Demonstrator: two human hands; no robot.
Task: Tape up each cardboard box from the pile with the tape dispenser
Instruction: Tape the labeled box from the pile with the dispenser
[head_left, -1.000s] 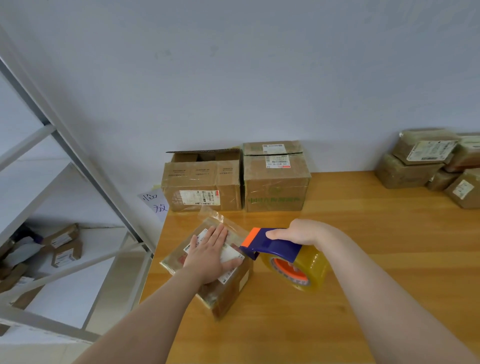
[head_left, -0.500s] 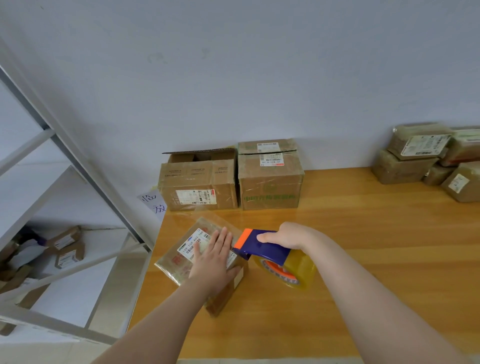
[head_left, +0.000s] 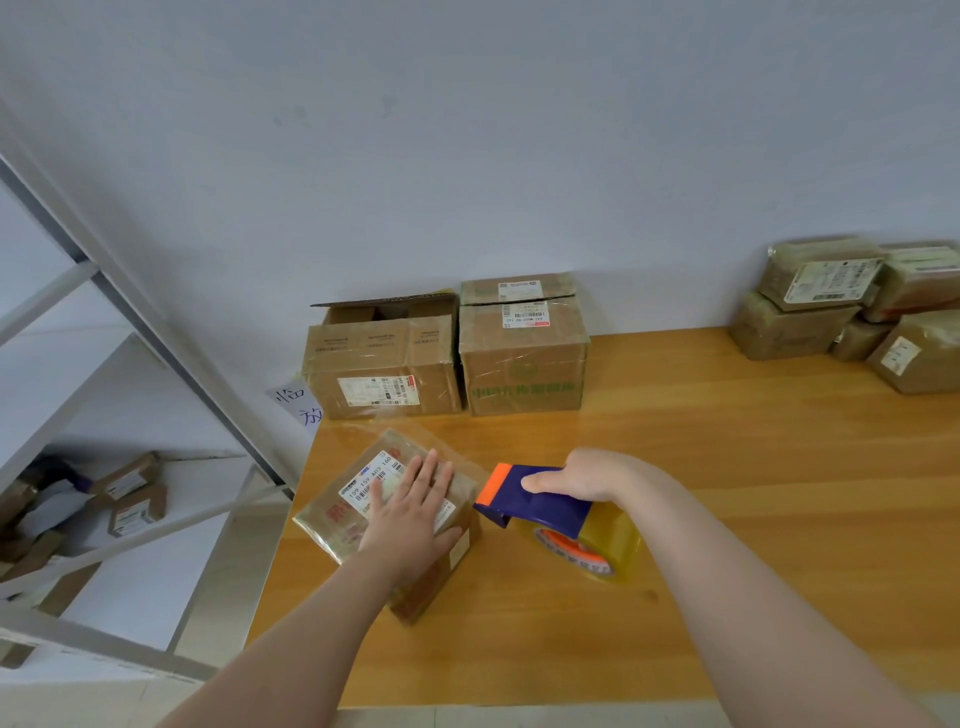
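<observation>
Two hands are on the job: my left hand (head_left: 410, 512) lies flat on the box (head_left: 337, 525), fingers (head_left: 427, 475) straight and close together, so the box sits right under them on the table (head_left: 727, 467). My right hand (head_left: 582, 475) is curled round the tape dispenser (head_left: 540, 506), whose orange tip is just right of the left fingers, near the box's edge. Past the fingertips two bigger boxes (head_left: 522, 364) stand by the wall (head_left: 467, 156), and a pile (head_left: 810, 322) lies far to the right.
</observation>
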